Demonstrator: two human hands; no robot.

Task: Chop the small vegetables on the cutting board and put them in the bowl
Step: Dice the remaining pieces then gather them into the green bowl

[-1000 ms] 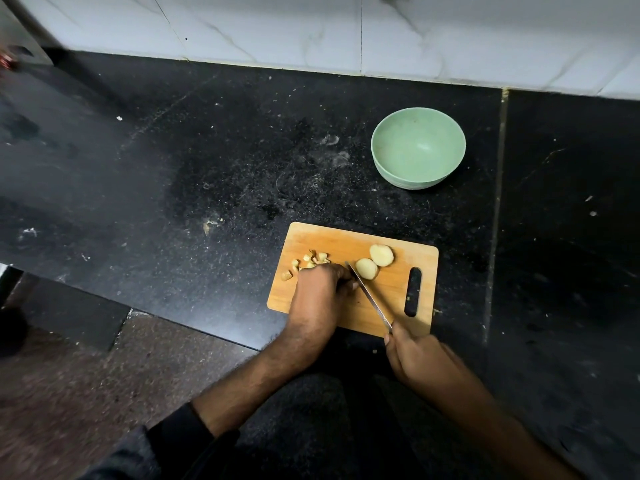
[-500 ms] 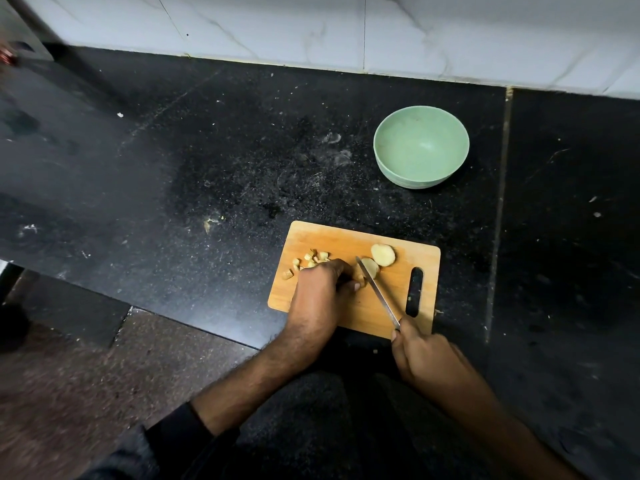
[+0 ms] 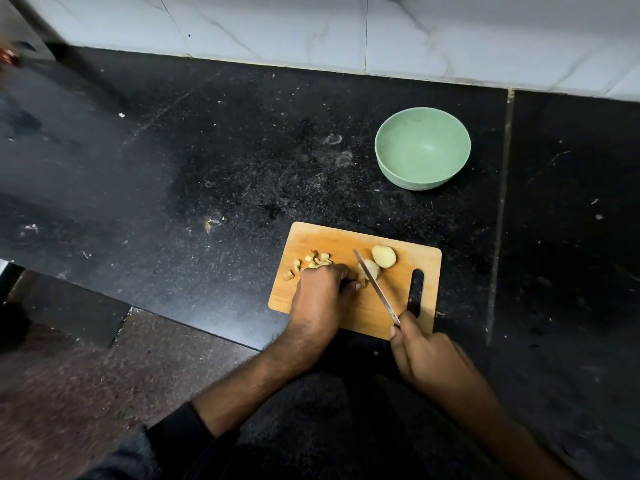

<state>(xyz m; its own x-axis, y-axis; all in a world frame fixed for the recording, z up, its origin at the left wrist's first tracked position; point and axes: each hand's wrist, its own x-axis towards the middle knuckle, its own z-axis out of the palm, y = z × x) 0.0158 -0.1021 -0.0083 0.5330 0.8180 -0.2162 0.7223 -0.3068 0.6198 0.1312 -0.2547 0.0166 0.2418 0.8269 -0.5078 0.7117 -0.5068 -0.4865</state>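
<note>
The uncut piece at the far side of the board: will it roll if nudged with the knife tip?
The uncut piece looks rounded, so it may rock or roll. It lies free, apart from the left hand, so a nudge would likely shift it. Probably firm, not floppy.

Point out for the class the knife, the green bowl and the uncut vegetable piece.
knife (image 3: pixel 375 287): head view, middle of the blade.
green bowl (image 3: pixel 391 171): head view, outer wall, left side.
uncut vegetable piece (image 3: pixel 384 256): head view, its top face.
</note>
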